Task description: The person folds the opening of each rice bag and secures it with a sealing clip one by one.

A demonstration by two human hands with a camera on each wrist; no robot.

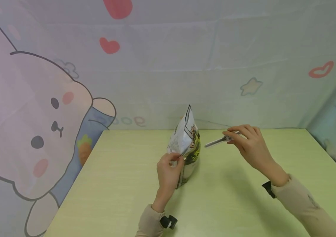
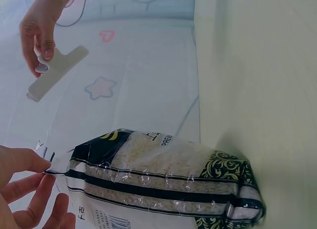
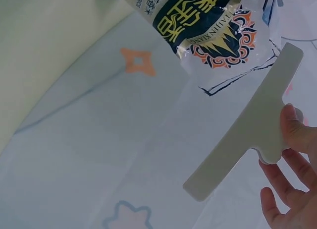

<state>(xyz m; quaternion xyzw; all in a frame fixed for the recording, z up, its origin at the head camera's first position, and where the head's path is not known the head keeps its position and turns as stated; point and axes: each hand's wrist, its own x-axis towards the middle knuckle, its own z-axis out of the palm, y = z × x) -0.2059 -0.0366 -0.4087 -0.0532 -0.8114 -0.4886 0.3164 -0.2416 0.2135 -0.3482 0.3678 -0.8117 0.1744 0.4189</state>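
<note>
My left hand (image 1: pixel 168 171) pinches the near edge of the black-and-white plastic rice bag (image 1: pixel 189 141); I'd square the white T-shaped plastic clip (image 3: pixel 242 127) my right hand (image 1: pixel 253 148) holds.

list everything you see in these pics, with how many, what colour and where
rice bag: 1, white and clear with dark patterned panels, standing on the table
clip: 1, whitish, in the air right of the bag
table: 1, pale yellow-green, under the bag
backdrop: 1, pale, behind the table
printed rabbit: 1, whitish, backdrop's left side
printed hearts: 3 in head view, red, on the backdrop
sleeves: 2, beige, on the forearms
left hand: 1, bare, pinching the bag's upper edge
right hand: 1, bare, holding the clip
</note>
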